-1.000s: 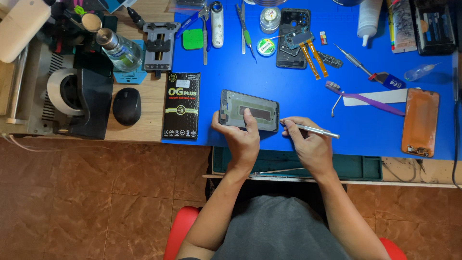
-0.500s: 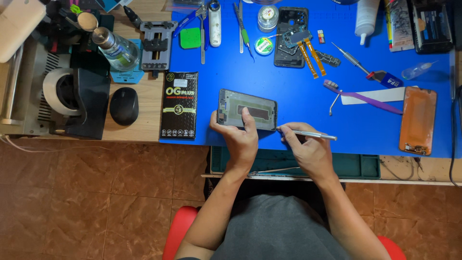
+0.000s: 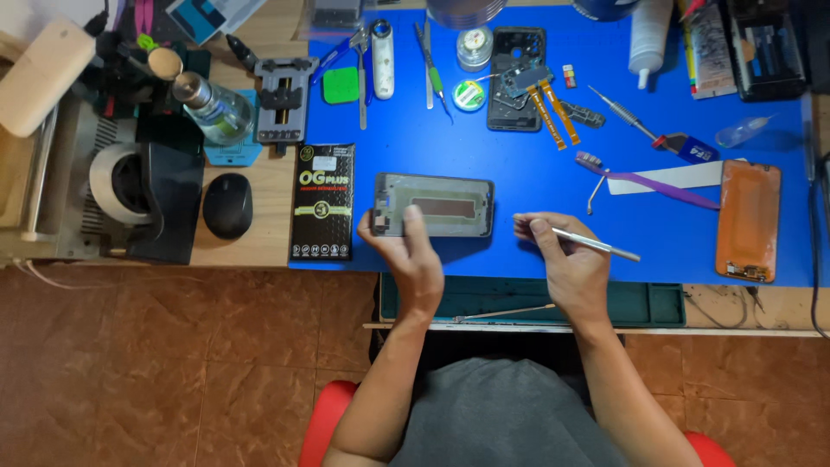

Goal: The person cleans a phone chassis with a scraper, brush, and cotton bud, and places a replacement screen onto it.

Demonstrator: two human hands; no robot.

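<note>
My left hand [image 3: 411, 251] grips the near edge of a grey phone frame [image 3: 437, 204], which it holds just above the blue mat [image 3: 536, 147], thumb over the frame's face. My right hand [image 3: 560, 255] is shut on a thin metal tool [image 3: 596, 246]; its tip points left and stops a little right of the frame without touching it. A copper-coloured phone back panel [image 3: 748, 220] lies at the mat's right side. A dark phone housing [image 3: 516, 76] with orange flex cables sits at the far middle.
A black flat box [image 3: 322, 201] lies left of the frame, a black mouse [image 3: 227, 205] beyond it. Screwdrivers, tweezers, a white bottle [image 3: 648, 35] and a purple brush [image 3: 657, 183] are scattered at the back. A dark machine with a tape roll [image 3: 130, 186] stands at the left.
My right hand has drawn the tool's tip away from the frame's right end, to the right. My left hand has shifted its grip on the frame slightly.
</note>
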